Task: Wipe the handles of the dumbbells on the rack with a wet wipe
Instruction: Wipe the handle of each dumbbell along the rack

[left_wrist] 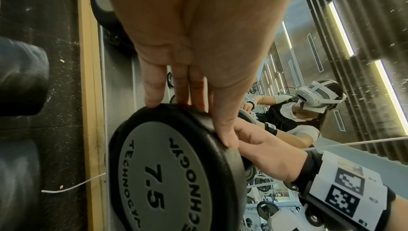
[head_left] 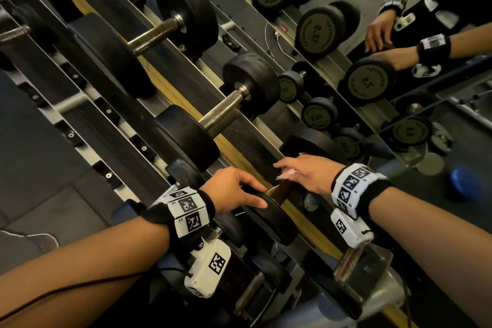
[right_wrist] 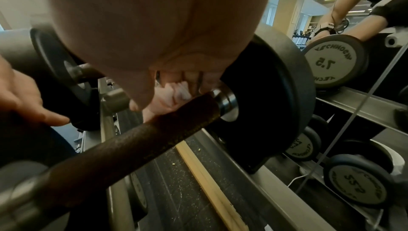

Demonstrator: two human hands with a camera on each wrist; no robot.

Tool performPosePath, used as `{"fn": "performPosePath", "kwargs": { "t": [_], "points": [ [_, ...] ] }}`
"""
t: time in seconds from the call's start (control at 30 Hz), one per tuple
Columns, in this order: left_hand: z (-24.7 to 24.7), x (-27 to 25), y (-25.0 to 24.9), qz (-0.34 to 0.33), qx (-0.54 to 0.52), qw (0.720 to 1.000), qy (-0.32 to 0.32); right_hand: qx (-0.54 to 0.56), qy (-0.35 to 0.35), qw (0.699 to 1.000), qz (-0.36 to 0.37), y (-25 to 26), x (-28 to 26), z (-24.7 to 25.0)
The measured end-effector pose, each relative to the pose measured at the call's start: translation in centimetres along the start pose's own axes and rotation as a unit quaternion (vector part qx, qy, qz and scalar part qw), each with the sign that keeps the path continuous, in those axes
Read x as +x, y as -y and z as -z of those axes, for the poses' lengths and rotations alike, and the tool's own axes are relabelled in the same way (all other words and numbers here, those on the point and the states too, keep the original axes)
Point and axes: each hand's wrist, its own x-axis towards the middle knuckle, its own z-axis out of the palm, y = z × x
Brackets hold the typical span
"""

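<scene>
A black 7.5 dumbbell (left_wrist: pixel 167 173) lies on the rack (head_left: pixel 165 104) right in front of me. My left hand (head_left: pixel 253 194) grips the rim of its near plate (head_left: pixel 269 213), fingers over the top and thumb across the edge. My right hand (head_left: pixel 287 170) pinches a crumpled white wet wipe (head_left: pixel 286 174) and holds it just above the far end of the rough brown handle (right_wrist: pixel 137 140), beside the chrome collar and the far plate (right_wrist: pixel 264 105). In the right wrist view the wet wipe (right_wrist: pixel 176 93) bunches between thumb and fingers, at or just off the handle.
Bigger dumbbells (head_left: pixel 226 112) lie side by side up the rack to the left. A mirror (head_left: pixel 372 34) behind it reflects the plates and my arms. More dumbbells (head_left: pixel 255 290) sit on a lower tier. A thin white cable (left_wrist: pixel 73 186) lies on the dark floor.
</scene>
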Motion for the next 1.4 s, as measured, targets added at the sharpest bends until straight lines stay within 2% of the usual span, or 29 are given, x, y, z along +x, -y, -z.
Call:
{"fn": "performPosePath", "kwargs": {
  "t": [0.1, 0.2, 0.4, 0.5, 0.6, 0.67, 0.73, 0.87, 0.97, 1.17, 1.27, 1.4],
  "points": [
    [0.0, 0.1, 0.0, 0.0, -0.002, 1.0, 0.0, 0.005, -0.019, 0.999, 0.025, 0.1, -0.5, -0.4],
    [0.1, 0.1, 0.0, -0.002, -0.001, 1.0, 0.001, -0.039, -0.036, 0.998, 0.037, 0.6, -0.5, -0.6],
    [0.0, 0.1, 0.2, -0.014, 0.008, 1.0, -0.004, -0.096, -0.018, 0.99, 0.1, 2.5, -0.6, -2.1],
    [0.1, 0.2, 0.3, -0.014, 0.006, 1.0, 0.003, -0.175, 0.002, 0.979, 0.103, 1.9, -0.7, -1.1],
    [0.1, 0.2, 0.3, -0.012, -0.002, 1.0, 0.002, -0.198, -0.006, 0.977, 0.083, 1.6, -0.5, 0.1],
    [0.1, 0.1, 0.3, -0.012, 0.0, 1.0, -0.001, -0.175, -0.017, 0.983, 0.051, 1.9, -0.4, 0.1],
    [0.1, 0.0, 0.4, -0.013, 0.0, 1.0, -0.003, -0.092, -0.009, 0.996, 0.021, 2.7, -0.4, -0.4],
    [0.1, -0.2, 0.4, -0.017, -0.003, 1.0, -0.01, -0.005, 0.008, 0.996, 0.083, 3.7, -0.6, -2.2],
    [0.0, -0.3, 0.7, -0.011, -0.026, 0.999, -0.026, -0.033, -0.007, 0.994, 0.105, 2.4, -0.7, -1.4],
    [-0.3, -0.4, 1.4, 0.003, -0.052, 0.998, -0.038, -0.095, -0.013, 0.995, 0.016, 0.6, 0.0, -0.3],
    [-0.3, -0.3, 1.6, 0.011, -0.05, 0.998, -0.042, -0.069, -0.05, 0.994, 0.063, 1.3, -0.7, -1.9],
    [-0.3, -0.1, 1.6, 0.015, -0.042, 0.998, -0.051, -0.087, -0.019, 0.986, 0.141, 3.0, -1.3, -3.0]
  ]
}}
